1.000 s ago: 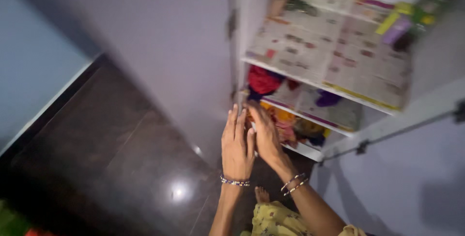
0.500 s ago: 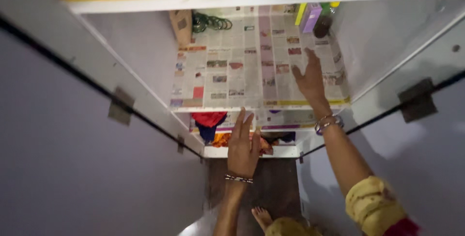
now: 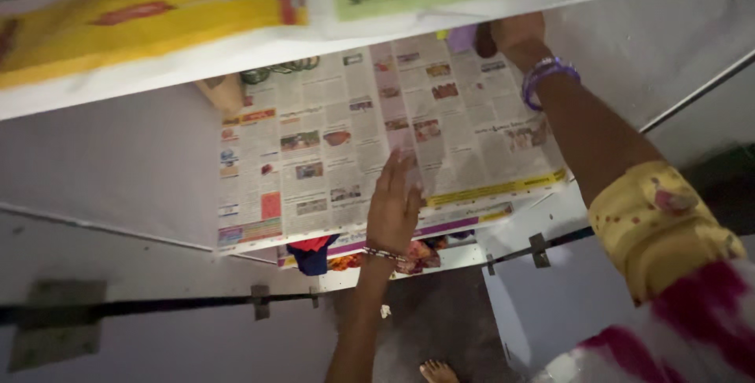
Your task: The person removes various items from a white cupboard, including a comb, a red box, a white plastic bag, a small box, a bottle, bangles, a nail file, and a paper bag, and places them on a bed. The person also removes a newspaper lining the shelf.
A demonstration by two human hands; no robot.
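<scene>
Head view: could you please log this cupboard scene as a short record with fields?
Place: open white cupboard, shelves lined with newspaper
Left hand: flat on the newspaper near the shelf's front edge, fingers spread
Right hand: reaching to the shelf's back, fingers hidden behind the upper shelf
Back of shelf: green bangles, purple item
Lower shelves: coloured clothes

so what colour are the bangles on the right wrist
Purple to bluish, seen in the head view: bangles on the right hand.

Open newspaper-lined shelf (image 3: pixel 330 155); bangles (image 3: pixel 279 70), purple box (image 3: pixel 462 37) crowding the back.
</scene>
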